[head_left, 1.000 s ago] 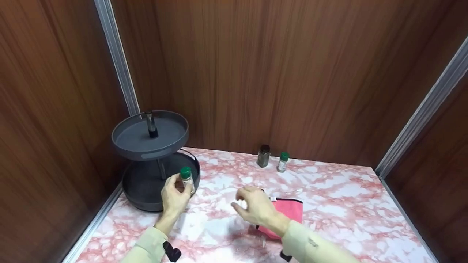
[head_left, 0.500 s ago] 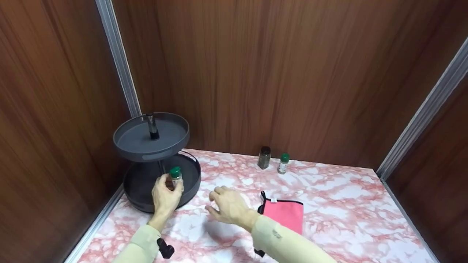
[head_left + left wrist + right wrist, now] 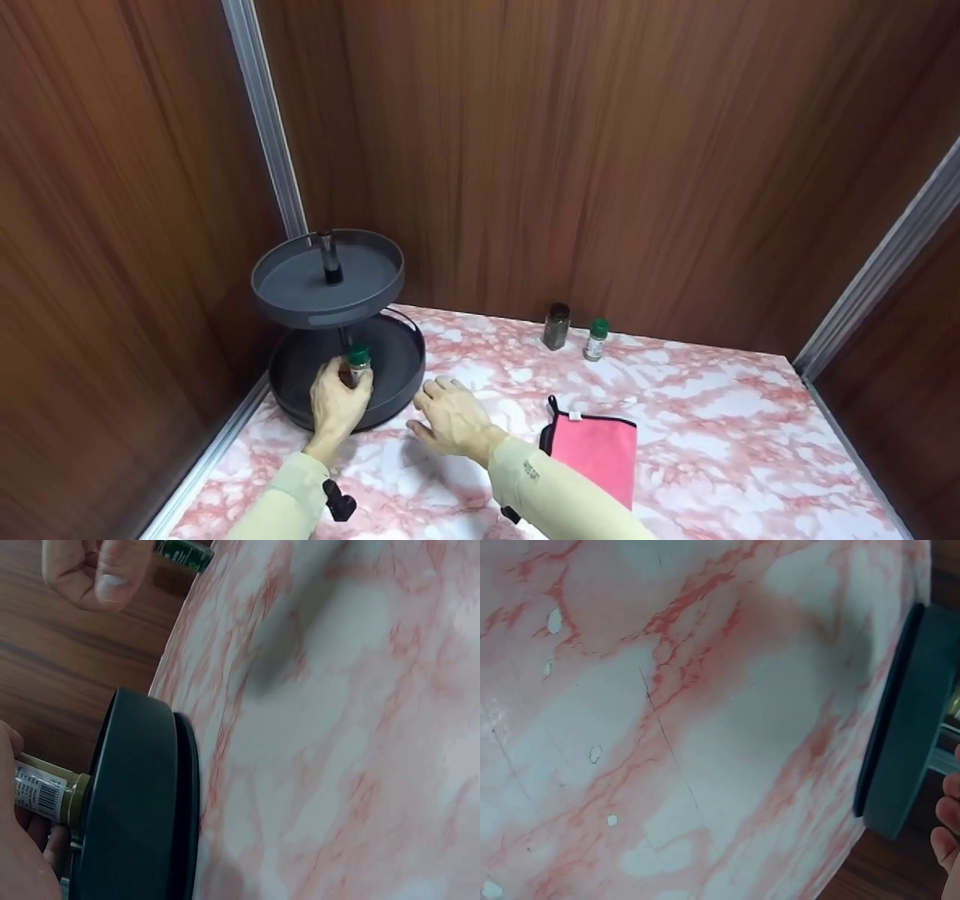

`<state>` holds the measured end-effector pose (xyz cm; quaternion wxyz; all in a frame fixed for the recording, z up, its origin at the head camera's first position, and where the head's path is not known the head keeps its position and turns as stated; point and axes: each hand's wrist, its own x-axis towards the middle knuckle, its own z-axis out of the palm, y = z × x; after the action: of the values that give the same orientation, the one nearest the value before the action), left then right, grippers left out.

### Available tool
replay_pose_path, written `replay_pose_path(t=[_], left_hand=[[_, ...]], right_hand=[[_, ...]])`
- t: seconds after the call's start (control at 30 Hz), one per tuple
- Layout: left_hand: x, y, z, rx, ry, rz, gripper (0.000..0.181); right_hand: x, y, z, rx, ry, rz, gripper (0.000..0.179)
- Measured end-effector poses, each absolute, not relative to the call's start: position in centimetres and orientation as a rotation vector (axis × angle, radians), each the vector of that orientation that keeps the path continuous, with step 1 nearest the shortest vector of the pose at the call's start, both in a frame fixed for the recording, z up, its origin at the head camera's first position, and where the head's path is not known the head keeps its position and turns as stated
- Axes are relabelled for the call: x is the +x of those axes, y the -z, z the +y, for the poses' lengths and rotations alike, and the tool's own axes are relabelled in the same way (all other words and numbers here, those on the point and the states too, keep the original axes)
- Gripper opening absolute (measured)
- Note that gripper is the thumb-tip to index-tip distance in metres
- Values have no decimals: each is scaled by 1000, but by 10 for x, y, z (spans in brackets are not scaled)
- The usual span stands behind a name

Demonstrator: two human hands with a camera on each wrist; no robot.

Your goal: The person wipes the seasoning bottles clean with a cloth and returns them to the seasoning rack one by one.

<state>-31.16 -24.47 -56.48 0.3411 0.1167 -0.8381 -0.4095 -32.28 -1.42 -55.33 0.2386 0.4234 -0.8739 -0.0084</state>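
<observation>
My left hand [image 3: 339, 401] pinches a small spice jar [image 3: 361, 366] with a green cap, upright, inside the rim of the lower tray of a dark grey two-tier stand [image 3: 386, 409]. In the left wrist view the label and barcode of the spice jar [image 3: 45, 790] show, with its base at the tray's rim. Whether the base touches the tray floor is hidden. My right hand [image 3: 454, 420] hovers over the table just right of the lower tray, fingers loosely bent and holding nothing.
A dark-capped spice jar [image 3: 556, 327] and another green-capped jar [image 3: 595, 340] stand near the back wall. A pink cloth [image 3: 596, 457] with black edging lies right of my right forearm. Wood-grain walls enclose the marbled table [image 3: 720, 435].
My left hand has carried the spice jar left and lowered it into the bottom tray. The right hand has moved left, off the pink cloth and towards the stand.
</observation>
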Motion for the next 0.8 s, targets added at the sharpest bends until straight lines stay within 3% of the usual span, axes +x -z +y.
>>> replay_pose_path(t=[0.37, 0.8], left_hand=[[-320, 565, -254, 328, 1054, -2290, 26], [-329, 566, -260, 313, 1049, -2407, 33]], right_hand=[[-336, 563, -37, 1165, -18, -2363, 28], [-351, 574, -58, 1191, 22, -2408, 23]])
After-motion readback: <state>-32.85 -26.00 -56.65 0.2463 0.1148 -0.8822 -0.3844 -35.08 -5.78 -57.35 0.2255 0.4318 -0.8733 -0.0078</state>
